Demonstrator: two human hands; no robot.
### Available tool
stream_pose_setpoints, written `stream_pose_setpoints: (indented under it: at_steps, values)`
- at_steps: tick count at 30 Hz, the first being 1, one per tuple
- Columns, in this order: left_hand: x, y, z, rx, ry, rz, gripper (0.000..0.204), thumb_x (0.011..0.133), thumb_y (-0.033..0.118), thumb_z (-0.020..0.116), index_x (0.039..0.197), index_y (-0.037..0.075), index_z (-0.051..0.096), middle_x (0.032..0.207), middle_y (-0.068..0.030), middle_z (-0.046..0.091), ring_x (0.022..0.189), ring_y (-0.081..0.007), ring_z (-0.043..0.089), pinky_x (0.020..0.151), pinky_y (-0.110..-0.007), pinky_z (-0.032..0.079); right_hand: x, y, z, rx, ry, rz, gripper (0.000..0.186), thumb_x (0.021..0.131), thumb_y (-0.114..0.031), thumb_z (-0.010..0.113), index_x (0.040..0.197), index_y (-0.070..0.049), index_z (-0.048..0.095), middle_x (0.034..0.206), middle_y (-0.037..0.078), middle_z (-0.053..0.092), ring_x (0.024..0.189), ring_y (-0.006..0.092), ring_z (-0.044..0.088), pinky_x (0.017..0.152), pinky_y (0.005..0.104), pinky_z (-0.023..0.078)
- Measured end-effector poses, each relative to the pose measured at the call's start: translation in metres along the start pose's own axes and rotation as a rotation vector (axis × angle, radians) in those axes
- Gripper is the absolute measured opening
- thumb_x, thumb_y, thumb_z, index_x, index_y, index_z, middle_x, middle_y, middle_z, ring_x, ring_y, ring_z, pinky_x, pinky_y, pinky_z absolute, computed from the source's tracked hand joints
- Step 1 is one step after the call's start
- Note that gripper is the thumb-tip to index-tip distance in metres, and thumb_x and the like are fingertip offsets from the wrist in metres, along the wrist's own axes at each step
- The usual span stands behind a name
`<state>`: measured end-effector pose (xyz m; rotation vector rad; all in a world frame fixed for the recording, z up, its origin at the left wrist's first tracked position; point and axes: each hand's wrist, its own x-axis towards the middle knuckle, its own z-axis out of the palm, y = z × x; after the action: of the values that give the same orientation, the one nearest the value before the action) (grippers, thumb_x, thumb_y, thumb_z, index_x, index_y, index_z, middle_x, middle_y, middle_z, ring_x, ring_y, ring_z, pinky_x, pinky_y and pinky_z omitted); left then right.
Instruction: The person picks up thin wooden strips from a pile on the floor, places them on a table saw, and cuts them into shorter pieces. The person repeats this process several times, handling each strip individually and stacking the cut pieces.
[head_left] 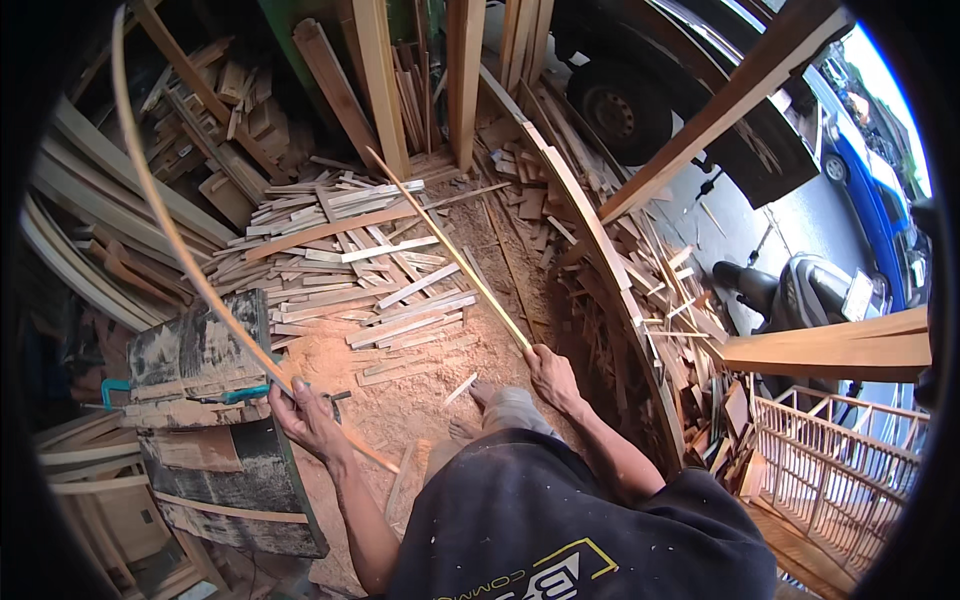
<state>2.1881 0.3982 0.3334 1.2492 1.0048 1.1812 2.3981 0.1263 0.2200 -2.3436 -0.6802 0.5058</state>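
Note:
My left hand (312, 424) is closed on a long, thin wooden strip (178, 240). The strip rises to the upper left, looking bowed, and its lower end comes out below the hand near my leg. A second slender strip (470, 268), pale yellow along its lit edge, is gripped at its near end by my right hand (553, 377). It points away over the scrap pile, tapering to its far end. Close beside my left hand is a worn, dark-topped bench (205, 345), with a teal clamp (245, 395) at its edge.
Cut wood offcuts (375, 265) and sawdust (325, 350) cover the floor ahead. Upright timber posts (380, 85) stand at the back. Curved boards (130, 205) are stacked at left. On the right are a long board edge (590, 215), a motorcycle (810, 285) and a slatted wooden frame (835, 470).

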Motion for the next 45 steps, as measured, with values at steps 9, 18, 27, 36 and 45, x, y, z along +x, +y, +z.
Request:
stream_pose_setpoints:
  at_steps: [9, 18, 27, 36, 45]
  values:
    - [-0.024, -0.038, -0.010, 0.617, -0.567, -0.075, 0.035, 0.091, 0.015, 0.065, 0.123, 0.000, 0.063, 0.079, -0.0049, 0.061, 0.065, -0.0106, 0.050, 0.057, -0.027, 0.041, -0.070, 0.108, 0.002, -0.210, 0.080, 0.594, 0.039, 0.097, -0.038, 0.049, 0.101, -0.002, 0.063, 0.094, 0.027, 0.067, 0.091, 0.0441, 0.065, 0.080, 0.0527, 0.051]
    - [-0.022, -0.030, -0.011, 0.561, -0.683, -0.170, 0.036, 0.089, 0.015, 0.066, 0.121, -0.001, 0.064, 0.082, -0.0107, 0.067, 0.073, -0.0111, 0.060, 0.065, -0.028, 0.048, 0.081, 0.026, -0.090, -0.358, 0.307, -0.245, 0.061, 0.086, -0.021, 0.068, 0.138, 0.000, 0.043, 0.132, 0.024, 0.051, 0.120, 0.0394, 0.051, 0.101, 0.0438, 0.043]
    - [-0.005, 0.022, -0.043, 0.672, -0.847, 0.295, 0.031, 0.084, 0.013, 0.070, 0.114, 0.002, 0.069, 0.099, -0.0163, 0.072, 0.085, -0.0297, 0.070, 0.077, -0.034, 0.055, 0.173, -0.096, -0.166, -0.764, 0.054, -0.916, 0.035, 0.089, -0.023, 0.062, 0.121, -0.008, 0.058, 0.119, 0.015, 0.062, 0.118, 0.0306, 0.055, 0.106, 0.0412, 0.040]
    - [-0.020, 0.045, -0.112, 1.082, -0.311, 0.854, 0.050, 0.080, 0.020, 0.076, 0.126, 0.006, 0.061, 0.131, -0.0084, 0.057, 0.129, -0.0277, 0.047, 0.109, -0.046, 0.036, 0.153, -0.060, -0.076, -0.476, -0.115, -1.082, 0.015, 0.083, -0.007, 0.064, 0.094, -0.001, 0.056, 0.088, 0.016, 0.062, 0.086, 0.0362, 0.062, 0.073, 0.0429, 0.049]
    - [-0.064, 0.023, -0.073, 1.121, -0.499, 0.484, 0.043, 0.085, 0.030, 0.071, 0.118, 0.004, 0.061, 0.098, -0.0123, 0.067, 0.093, -0.0273, 0.066, 0.079, -0.041, 0.050, 0.066, -0.140, 0.000, -0.406, -0.278, -1.283, 0.027, 0.097, -0.026, 0.051, 0.110, -0.005, 0.059, 0.098, 0.015, 0.066, 0.094, 0.0312, 0.066, 0.084, 0.0395, 0.054]
